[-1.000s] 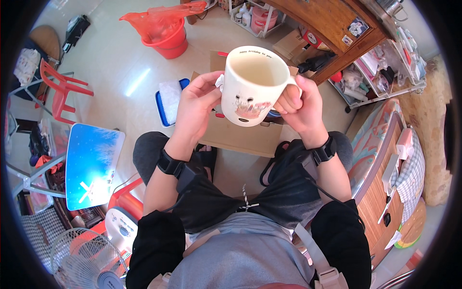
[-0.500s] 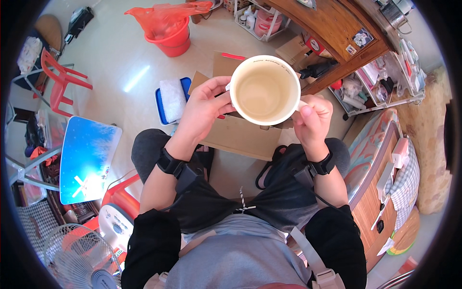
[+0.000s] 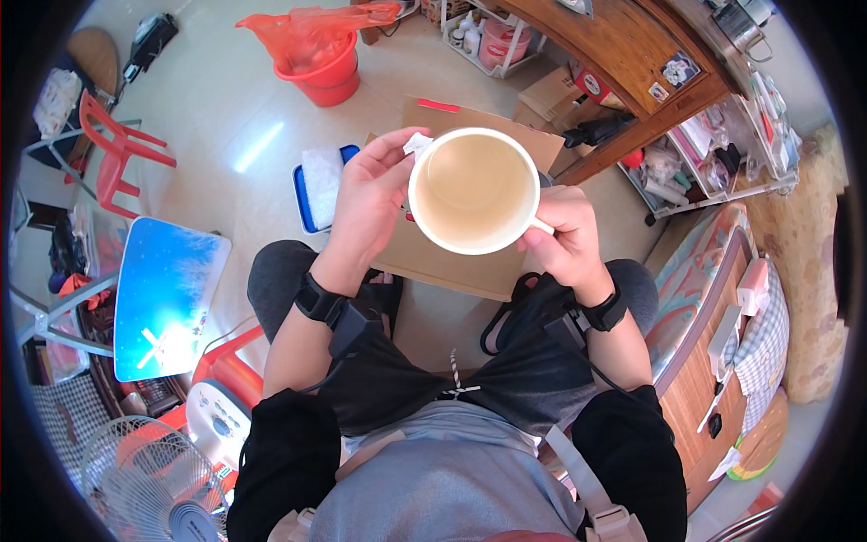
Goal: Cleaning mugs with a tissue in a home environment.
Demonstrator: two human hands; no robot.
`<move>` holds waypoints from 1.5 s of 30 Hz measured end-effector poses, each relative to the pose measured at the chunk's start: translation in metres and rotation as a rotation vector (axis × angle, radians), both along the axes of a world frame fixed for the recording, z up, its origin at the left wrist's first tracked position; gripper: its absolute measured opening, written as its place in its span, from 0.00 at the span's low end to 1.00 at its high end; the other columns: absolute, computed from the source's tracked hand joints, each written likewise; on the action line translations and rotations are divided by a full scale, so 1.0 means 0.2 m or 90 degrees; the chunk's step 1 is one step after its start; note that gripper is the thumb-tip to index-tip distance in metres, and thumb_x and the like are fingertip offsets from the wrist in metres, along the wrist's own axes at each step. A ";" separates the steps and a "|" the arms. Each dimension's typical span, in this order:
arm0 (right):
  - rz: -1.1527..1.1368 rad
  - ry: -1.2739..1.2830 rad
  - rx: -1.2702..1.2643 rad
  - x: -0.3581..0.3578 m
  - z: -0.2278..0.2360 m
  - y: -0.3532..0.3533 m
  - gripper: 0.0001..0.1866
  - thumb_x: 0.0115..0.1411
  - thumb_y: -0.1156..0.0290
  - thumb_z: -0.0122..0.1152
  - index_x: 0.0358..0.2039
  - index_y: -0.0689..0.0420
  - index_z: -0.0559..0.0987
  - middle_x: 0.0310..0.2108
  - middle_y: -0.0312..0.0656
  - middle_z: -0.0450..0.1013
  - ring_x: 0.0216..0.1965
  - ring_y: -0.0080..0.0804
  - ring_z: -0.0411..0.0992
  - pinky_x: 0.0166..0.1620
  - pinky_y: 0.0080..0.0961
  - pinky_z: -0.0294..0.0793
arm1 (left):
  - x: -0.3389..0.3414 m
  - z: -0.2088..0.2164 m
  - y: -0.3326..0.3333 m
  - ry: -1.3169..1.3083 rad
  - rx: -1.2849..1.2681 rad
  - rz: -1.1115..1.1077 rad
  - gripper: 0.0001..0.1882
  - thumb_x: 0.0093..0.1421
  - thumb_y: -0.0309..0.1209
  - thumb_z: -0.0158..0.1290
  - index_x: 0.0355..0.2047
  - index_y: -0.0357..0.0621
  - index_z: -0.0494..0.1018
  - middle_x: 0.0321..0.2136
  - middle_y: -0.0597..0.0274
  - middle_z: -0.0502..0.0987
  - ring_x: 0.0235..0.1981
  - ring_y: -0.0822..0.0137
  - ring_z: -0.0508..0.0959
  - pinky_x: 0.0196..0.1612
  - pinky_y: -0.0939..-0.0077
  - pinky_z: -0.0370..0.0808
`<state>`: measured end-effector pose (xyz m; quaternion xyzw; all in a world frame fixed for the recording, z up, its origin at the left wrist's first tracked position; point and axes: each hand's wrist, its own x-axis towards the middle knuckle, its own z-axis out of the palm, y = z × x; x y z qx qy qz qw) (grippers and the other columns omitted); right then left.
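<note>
A cream mug (image 3: 475,191) is held up in front of me, its round mouth facing me. The beige inside shows; I cannot tell whether there is any liquid at the bottom. The fingers of my right hand (image 3: 569,237) are closed round the mug's handle, at its lower right. Just left of the rim, my left hand (image 3: 368,194) pinches a small crumpled white piece, like tissue (image 3: 416,143), between thumb and fingers. This white piece is close to the mug's side. Below the mug, between my feet, an opened cardboard box (image 3: 452,275) lies on the floor.
A blue tray (image 3: 302,200) with a folded white cloth (image 3: 322,185) lies left of the box. Farther off stands a red bucket (image 3: 325,86) with a red plastic bag. A wooden desk (image 3: 614,54) is at far right, a blue board (image 3: 167,289) and fan (image 3: 149,479) at left.
The mug has moved left and slightly down, and turned, with my right hand on its handle. My left hand has shifted left and up off the rim; the white piece now shows in its fingers.
</note>
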<state>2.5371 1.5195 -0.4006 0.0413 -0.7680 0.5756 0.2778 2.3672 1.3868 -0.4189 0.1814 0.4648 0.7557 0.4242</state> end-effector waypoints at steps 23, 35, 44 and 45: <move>-0.008 0.096 0.410 -0.02 0.01 -0.07 0.09 0.32 0.75 0.59 0.09 0.59 0.66 0.09 0.39 0.62 0.15 0.37 0.62 0.26 0.27 0.65 | 0.02 0.05 -0.02 0.078 0.081 0.028 0.15 0.59 0.18 0.43 0.46 0.37 0.67 0.46 0.56 0.72 0.45 0.70 0.73 0.49 0.77 0.70; -0.081 0.104 0.513 0.06 0.05 -0.13 0.12 0.32 0.73 0.59 0.06 0.55 0.63 0.08 0.35 0.57 0.11 0.31 0.59 0.20 0.24 0.61 | 0.00 0.12 -0.06 0.380 0.075 0.146 0.17 0.55 0.14 0.47 0.47 0.34 0.66 0.41 0.54 0.73 0.41 0.69 0.74 0.43 0.77 0.72; -0.043 0.052 0.497 0.03 -0.05 -0.13 0.12 0.32 0.71 0.60 0.07 0.57 0.64 0.08 0.38 0.61 0.13 0.36 0.63 0.20 0.27 0.64 | 0.05 0.13 -0.09 0.725 0.103 -0.242 0.07 0.48 0.17 0.54 0.30 0.34 0.75 0.32 0.55 0.77 0.33 0.64 0.76 0.34 0.77 0.71; -0.039 0.049 0.511 0.04 -0.04 -0.15 0.12 0.32 0.71 0.60 0.08 0.57 0.65 0.08 0.38 0.61 0.13 0.36 0.63 0.20 0.27 0.65 | 0.07 0.12 -0.09 0.692 0.052 -0.274 0.07 0.47 0.17 0.56 0.29 0.35 0.76 0.32 0.57 0.77 0.31 0.65 0.76 0.31 0.80 0.71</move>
